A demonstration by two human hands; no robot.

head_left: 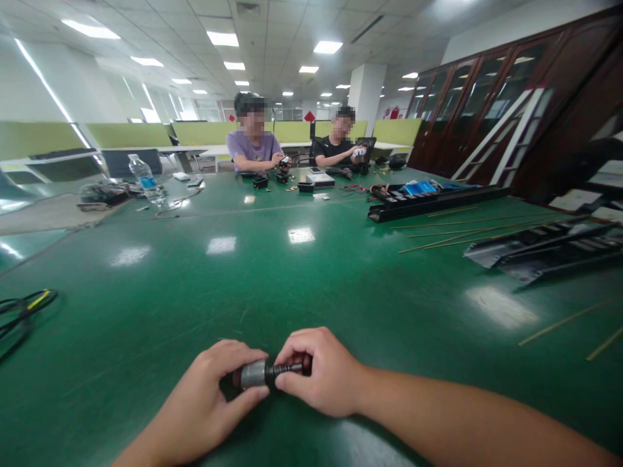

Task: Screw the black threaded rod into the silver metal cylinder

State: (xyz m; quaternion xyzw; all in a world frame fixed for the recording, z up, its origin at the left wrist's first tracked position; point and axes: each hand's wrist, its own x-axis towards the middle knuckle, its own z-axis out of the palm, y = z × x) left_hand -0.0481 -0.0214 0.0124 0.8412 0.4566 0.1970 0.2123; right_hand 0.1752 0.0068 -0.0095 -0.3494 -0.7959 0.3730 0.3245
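Low in the middle of the head view, a grey metal cylinder lies on its side just above the green table. From its right end runs a thin, dark, ribbed stem. My left hand grips the cylinder, thumb below and fingers above. At the other end, my right hand pinches the stem between thumb and fingers. Its far tip is partly hidden in that hand. I cannot tell whether cylinder and stem are one piece.
On the green table, black cables lie left. Dark metal channels and thin rods lie right. A water bottle stands far left. Across the table, two people handle small items near black parts. A ladder leans behind.
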